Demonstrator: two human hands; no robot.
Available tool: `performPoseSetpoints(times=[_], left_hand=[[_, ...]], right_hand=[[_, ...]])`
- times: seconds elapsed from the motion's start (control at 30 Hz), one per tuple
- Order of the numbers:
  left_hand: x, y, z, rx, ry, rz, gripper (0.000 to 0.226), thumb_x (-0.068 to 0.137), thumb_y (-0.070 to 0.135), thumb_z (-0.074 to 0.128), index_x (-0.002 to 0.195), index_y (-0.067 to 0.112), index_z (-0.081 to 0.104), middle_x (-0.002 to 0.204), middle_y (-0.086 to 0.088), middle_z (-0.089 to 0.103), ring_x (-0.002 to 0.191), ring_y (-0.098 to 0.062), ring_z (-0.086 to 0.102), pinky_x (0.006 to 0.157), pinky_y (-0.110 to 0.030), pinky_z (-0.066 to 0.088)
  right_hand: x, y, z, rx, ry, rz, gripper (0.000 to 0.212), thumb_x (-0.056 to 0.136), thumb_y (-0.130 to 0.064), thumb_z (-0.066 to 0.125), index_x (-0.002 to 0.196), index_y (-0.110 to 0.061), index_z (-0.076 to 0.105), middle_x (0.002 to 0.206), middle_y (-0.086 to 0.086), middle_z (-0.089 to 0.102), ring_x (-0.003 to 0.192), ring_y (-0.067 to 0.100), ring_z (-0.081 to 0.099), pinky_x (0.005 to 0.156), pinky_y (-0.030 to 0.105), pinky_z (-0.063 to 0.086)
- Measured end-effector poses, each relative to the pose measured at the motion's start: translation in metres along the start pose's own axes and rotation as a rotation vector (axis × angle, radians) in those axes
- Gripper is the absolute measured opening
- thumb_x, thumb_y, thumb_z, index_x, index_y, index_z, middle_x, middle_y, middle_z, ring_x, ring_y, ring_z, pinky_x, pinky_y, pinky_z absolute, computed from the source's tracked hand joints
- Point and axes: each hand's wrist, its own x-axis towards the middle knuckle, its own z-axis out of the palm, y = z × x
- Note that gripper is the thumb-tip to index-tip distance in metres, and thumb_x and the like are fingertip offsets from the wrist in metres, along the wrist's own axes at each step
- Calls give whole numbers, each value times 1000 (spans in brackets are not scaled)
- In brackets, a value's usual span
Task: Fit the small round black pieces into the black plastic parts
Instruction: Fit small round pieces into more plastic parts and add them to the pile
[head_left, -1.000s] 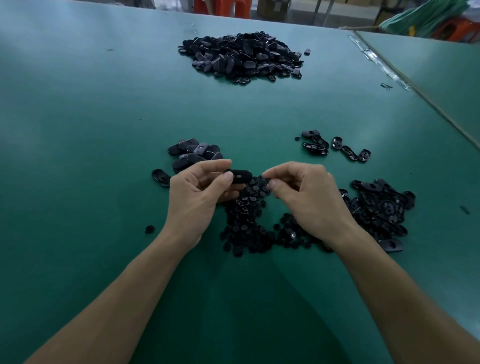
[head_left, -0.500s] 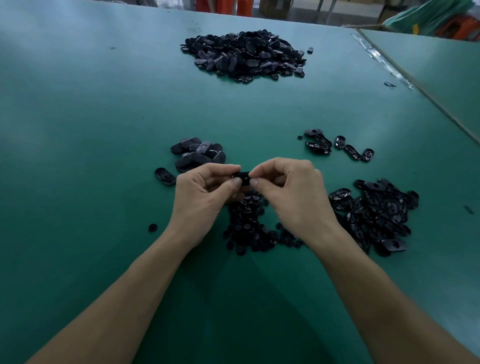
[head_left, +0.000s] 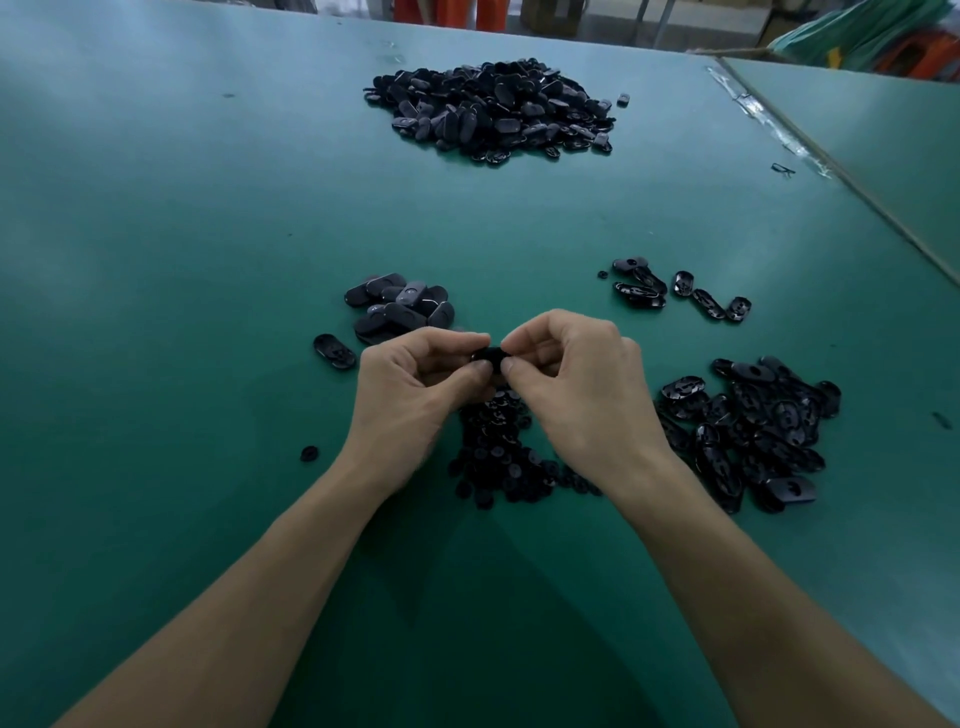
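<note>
1. Head view: the left hand (head_left: 410, 395) pinched a black plastic part (head_left: 488, 356) between thumb and forefinger. The right hand (head_left: 582, 395) closed its curled fingertips on the same part. Any round piece between them was hidden.
2. The part hung above the heap of small round pieces (head_left: 498, 457) near the tabletop's (head_left: 156, 260) front edge, probably so that the next piece lay directly beneath.
3. Hollow-side-up parts (head_left: 753, 426) lay toward the right edge, smooth-backed ones (head_left: 400, 306) just left of the hands, and a big pile (head_left: 493, 111) near the far edge. This looked like stock kept apart from finished work.
4. No writing or brand was readable.
</note>
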Motion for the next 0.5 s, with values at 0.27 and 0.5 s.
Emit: performPoseSetpoints(times=[0.27,0.5], left_hand=[[-1,2,1,44,-45,19,24,82,-13,70,93,9,72,81,2,78,73,-8,73,72,-17,56],[-1,1,1,112,-36,21,20,85,-8,72,92,11,70,84,0,78,77,-12,73,75,-24,59]], right_hand=[[0,-2,0,-84,21,40,15,87,-12,67,83,-23,57,73,-9,61,72,3,59,63,13,48],[-4,-4,3,-126,0,31,14,90,-16,67,81,-25,64,79,-3,66,76,13,63,70,27,55]])
